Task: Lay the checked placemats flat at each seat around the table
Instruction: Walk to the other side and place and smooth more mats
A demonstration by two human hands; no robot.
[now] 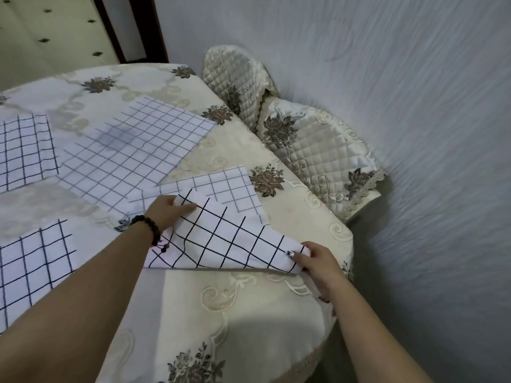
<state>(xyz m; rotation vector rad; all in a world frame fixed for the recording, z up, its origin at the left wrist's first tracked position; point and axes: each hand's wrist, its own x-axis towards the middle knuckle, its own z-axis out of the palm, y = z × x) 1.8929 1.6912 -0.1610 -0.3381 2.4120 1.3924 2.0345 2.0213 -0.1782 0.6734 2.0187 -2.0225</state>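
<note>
A white placemat with a dark check (226,236) lies folded over itself near the table's right edge, its paler underside (221,186) showing beyond the fold. My left hand (168,210), a bead bracelet on its wrist, pinches the folded corner at the far left. My right hand (315,262) pinches the near right corner by the table's rim. Three more checked placemats lie flat: a large one (132,150) in the middle, one (25,153) at the far left, one (33,266) at the near left.
The round table wears a cream embroidered cloth (235,313) with brown flower motifs. Two chairs with quilted cream covers (312,150) stand tucked against the table's far right side. A grey textured wall (414,106) runs close along the right.
</note>
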